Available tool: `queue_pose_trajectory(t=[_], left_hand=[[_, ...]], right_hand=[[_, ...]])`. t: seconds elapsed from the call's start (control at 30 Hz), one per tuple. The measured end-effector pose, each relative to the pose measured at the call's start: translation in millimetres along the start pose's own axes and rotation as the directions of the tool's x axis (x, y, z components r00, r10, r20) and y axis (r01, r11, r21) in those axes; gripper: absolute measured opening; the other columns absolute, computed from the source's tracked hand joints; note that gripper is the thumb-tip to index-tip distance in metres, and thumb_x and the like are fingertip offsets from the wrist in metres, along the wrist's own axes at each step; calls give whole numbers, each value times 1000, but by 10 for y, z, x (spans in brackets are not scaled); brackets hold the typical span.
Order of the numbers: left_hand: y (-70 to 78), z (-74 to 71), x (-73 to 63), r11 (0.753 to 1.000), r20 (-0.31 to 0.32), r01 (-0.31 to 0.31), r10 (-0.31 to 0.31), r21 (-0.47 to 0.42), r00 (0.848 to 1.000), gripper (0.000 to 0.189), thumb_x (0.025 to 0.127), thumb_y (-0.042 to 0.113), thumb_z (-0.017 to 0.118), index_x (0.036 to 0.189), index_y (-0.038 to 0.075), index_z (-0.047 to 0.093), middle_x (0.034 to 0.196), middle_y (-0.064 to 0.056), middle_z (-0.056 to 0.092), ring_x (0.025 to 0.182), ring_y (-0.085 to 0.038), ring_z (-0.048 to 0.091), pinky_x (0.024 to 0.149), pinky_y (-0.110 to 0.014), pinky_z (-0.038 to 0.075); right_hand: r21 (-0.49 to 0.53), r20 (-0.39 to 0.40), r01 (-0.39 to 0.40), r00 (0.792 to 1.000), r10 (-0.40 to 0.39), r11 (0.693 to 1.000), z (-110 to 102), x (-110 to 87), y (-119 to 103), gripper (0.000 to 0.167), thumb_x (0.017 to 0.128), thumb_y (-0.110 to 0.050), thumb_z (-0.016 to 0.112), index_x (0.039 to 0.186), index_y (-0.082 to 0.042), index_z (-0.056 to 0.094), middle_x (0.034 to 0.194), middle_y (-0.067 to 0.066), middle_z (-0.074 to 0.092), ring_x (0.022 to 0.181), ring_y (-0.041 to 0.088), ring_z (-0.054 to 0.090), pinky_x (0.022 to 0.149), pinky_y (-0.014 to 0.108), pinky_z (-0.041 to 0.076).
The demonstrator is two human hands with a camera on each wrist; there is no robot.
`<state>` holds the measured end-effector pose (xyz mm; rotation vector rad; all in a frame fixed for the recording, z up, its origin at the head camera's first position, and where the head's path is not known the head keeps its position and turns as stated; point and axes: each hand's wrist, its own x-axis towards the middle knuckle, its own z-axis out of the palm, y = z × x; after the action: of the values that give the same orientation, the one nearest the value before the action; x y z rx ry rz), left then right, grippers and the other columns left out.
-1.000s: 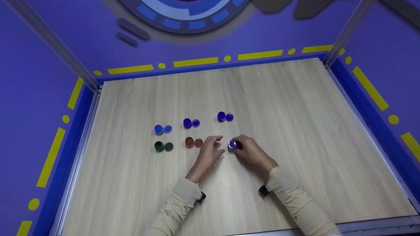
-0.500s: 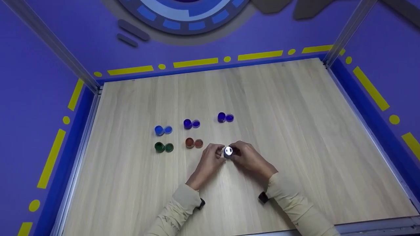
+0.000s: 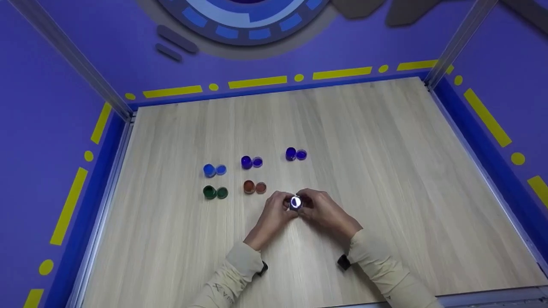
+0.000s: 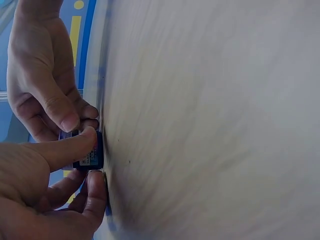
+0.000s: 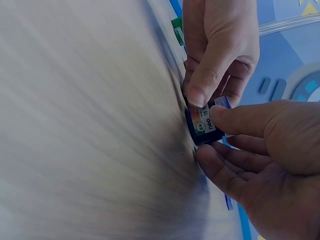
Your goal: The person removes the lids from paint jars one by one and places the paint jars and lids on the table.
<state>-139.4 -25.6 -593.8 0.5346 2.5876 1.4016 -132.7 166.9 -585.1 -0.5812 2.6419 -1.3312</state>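
Observation:
A small dark paint jar [image 3: 296, 202] with a shiny top stands upright between both hands, near the front middle of the table. My left hand [image 3: 273, 217] holds its left side, the thumb pressed on the printed label in the left wrist view. From the other side my right hand [image 3: 327, 214] grips the jar, its thumb near the top. In the right wrist view the paint jar [image 5: 202, 126] shows a "deli" label and a clear purplish lid [image 5: 221, 102]. Its base is right at the tabletop. Fingers cover much of its sides.
Opened paint jars, each with its lid beside it, stand ahead and left: light blue [image 3: 209, 170], green [image 3: 209, 192], brown [image 3: 249, 186], violet-blue [image 3: 246, 162] and another violet-blue [image 3: 291, 154]. Purple walls [image 3: 299, 60] enclose the wooden table [image 3: 385, 171] at the back and sides.
My right hand has brought the paint jar left and nearer the front edge. My left hand, earlier apart from it with spread fingers, now grips it too.

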Motion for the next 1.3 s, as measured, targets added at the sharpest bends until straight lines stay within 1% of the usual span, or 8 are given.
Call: queue_pose_trajectory(t=[0.13, 0.27, 0.47, 0.6, 0.77, 1.07, 1.17, 1.3], left_hand=[[-6, 18, 1, 1000, -11, -14, 15, 22, 1000, 28, 82, 7, 86, 104, -1, 71, 94, -7, 62, 90, -21, 58, 82, -34, 48], [-21, 26, 0, 999, -17, -13, 13, 31, 1000, 25, 80, 3, 85, 101, 0, 72, 93, -6, 63, 89, -20, 59, 83, -34, 49], [-25, 11, 23, 1000, -5, 1, -1, 31, 1000, 26, 80, 2, 85, 102, 1, 73, 92, -4, 63, 88, -19, 60, 81, -32, 50], [-26, -3, 36, 1000, -5, -21, 21, 21, 1000, 25, 79, 5, 87, 99, 0, 73, 90, -6, 64, 86, -22, 61, 79, -31, 50], [-40, -15, 46, 998, -11, -51, 51, 24, 999, 25, 79, 7, 88, 97, -1, 72, 89, -7, 65, 86, -25, 63, 78, -31, 51], [-64, 2, 55, 999, -2, -46, 46, 0, 999, 24, 79, 6, 89, 93, 0, 70, 89, -7, 66, 86, -22, 64, 77, -29, 52], [-66, 3, 58, 999, -3, -39, 39, 4, 999, 26, 78, 7, 90, 92, 1, 69, 89, -6, 65, 85, -20, 63, 77, -28, 51], [-62, -7, 70, 999, 8, -37, 37, 17, 999, 27, 76, 6, 91, 92, 1, 69, 88, -5, 65, 83, -17, 61, 75, -28, 50]], right_hand=[[-1, 14, 16, 1000, -16, 1000, 8, -12, 1, 34, 88, -3, 81, 119, 4, 67, 103, 11, 72, 89, 19, 68, 78, 35, 57], [-7, 14, 15, 1000, -15, 1000, 10, -23, -3, 34, 87, -9, 83, 116, 1, 68, 99, 7, 72, 85, 15, 66, 75, 31, 55], [9, -32, 0, 999, 1, 1000, 29, 5, -18, 38, 84, -17, 87, 111, 1, 67, 91, 6, 70, 80, 14, 64, 71, 29, 53], [9, -72, -19, 997, 20, 1000, 32, 32, -36, 39, 80, -20, 89, 104, 0, 67, 88, 5, 66, 78, 17, 60, 68, 27, 48], [-33, -86, -19, 996, 16, 999, 27, 49, -38, 35, 79, -19, 90, 99, -1, 67, 86, 2, 62, 77, 16, 56, 67, 27, 45], [-32, -23, 91, 996, -91, 995, -25, 48, 66, 28, 85, -16, 86, 106, -3, 72, 94, 4, 65, 84, 14, 57, 71, 28, 48], [-12, 23, 140, 990, -140, 990, -50, 61, 95, 25, 88, -8, 82, 111, -4, 73, 102, 8, 67, 90, 14, 58, 78, 30, 50], [15, 86, 184, 979, -184, 983, -62, 72, 122, 30, 87, -1, 75, 118, -4, 72, 112, 9, 66, 100, 16, 60, 87, 33, 51]])
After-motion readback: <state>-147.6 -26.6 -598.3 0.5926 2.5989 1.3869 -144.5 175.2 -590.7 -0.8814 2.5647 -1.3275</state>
